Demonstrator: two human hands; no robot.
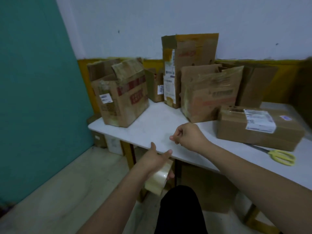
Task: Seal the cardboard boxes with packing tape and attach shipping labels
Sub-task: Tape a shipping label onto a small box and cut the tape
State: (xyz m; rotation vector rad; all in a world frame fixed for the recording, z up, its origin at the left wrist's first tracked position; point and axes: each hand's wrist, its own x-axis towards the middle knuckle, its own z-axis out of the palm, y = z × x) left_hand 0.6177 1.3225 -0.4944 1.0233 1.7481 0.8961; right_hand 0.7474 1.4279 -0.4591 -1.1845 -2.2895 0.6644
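1. L hand [158,160] grips 1 roll of clear packing tape [158,179], fingers curled round it, just off the near edge of the white table [152,125], below tabletop level.
2. R hand [187,135] is over the table's near edge, thumb and forefinger pinched together; whether a tape end sits between them, can't tell, too clear to see.
3. Box count on the table: 6 I can make out.
4. Far left: 1 open box w/ red print [121,100], flaps up, small white label on its side.
5. Behind it, 1 small box [154,88]; next right, 1 tall box [187,65] w/ labels down its face.
6. Centre: 1 open box wrapped in tape [209,95]; 1 plain box [256,83] behind it, far right.
7. Near right: 1 closed flat box [256,130], 1 shipping label [259,121] on top.
8. 1 pair of yellow scissors [282,157] lies just near that flat box.
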